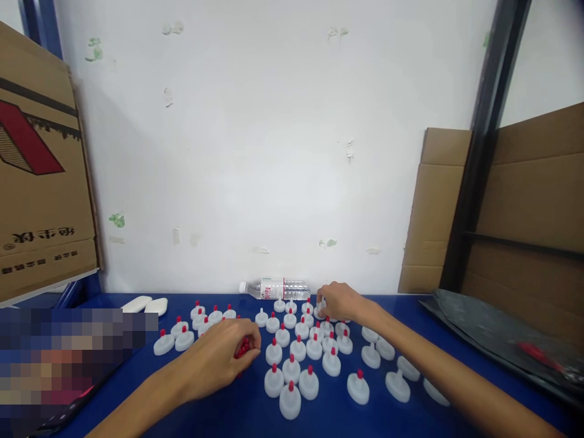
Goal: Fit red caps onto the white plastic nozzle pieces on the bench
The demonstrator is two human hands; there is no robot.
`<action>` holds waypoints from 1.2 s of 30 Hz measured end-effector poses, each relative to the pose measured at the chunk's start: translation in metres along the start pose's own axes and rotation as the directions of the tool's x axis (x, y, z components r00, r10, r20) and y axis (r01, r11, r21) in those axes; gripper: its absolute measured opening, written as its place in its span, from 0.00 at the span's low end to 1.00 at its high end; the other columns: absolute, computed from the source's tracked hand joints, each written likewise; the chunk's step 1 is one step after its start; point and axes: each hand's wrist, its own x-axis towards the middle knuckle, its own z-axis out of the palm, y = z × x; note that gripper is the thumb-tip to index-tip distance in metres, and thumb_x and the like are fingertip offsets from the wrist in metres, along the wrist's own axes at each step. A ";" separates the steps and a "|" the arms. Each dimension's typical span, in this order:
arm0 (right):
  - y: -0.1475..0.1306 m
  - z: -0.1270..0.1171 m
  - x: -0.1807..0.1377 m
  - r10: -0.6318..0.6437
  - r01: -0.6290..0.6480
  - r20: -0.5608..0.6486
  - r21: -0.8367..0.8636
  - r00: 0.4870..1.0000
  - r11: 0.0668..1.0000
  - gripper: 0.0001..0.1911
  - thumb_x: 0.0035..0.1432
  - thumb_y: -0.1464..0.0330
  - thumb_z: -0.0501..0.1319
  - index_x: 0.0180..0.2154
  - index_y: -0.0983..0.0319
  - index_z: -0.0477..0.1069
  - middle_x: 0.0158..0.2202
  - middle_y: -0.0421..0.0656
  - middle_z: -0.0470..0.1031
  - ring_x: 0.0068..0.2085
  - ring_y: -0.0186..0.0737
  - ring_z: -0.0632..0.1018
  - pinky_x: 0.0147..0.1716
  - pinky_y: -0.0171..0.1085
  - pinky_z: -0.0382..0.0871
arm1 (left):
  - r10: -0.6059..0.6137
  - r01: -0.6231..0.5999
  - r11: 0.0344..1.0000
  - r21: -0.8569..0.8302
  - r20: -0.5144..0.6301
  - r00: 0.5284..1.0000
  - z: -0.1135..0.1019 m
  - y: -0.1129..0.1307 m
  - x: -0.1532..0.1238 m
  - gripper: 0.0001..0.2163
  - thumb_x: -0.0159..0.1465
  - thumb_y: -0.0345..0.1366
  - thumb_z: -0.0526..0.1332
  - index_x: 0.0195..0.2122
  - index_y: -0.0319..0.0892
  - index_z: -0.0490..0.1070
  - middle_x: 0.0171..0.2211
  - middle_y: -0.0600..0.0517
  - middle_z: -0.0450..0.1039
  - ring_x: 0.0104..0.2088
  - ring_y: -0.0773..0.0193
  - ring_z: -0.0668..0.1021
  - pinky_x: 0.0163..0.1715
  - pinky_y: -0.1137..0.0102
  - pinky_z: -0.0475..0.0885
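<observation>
My left hand (223,351) is curled around a bunch of small red tip caps (244,348), which show between thumb and fingers above the blue table (219,410). Toward the back, my right hand (341,300) has its fingertips pinched at the top of a white nozzle lid (320,310); whether a red cap is between them is hidden. Many round white nozzle lids stand around both hands, most wearing a red tip, such as the front lid (290,403). Several lids near my right forearm have bare nozzles, like this bare lid (398,386).
A clear plastic bottle (278,289) lies along the white wall. Two white oval pieces (148,305) rest at the back left. A printed cardboard box (41,170) stands at left, flat cardboard (431,213) at right. A dark plastic bag (493,334) lies on the right side.
</observation>
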 end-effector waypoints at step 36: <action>-0.077 -0.028 -0.060 -0.609 0.604 -0.461 -0.180 0.646 0.777 0.12 0.68 0.64 0.59 0.46 0.66 0.74 0.41 0.49 0.73 0.43 0.47 0.73 0.45 0.44 0.70 | 0.201 -0.263 0.964 -0.035 -0.550 0.811 0.020 0.006 0.004 0.07 0.70 0.40 0.62 0.38 0.46 0.78 0.28 0.58 0.81 0.20 0.71 0.77 0.22 0.77 0.68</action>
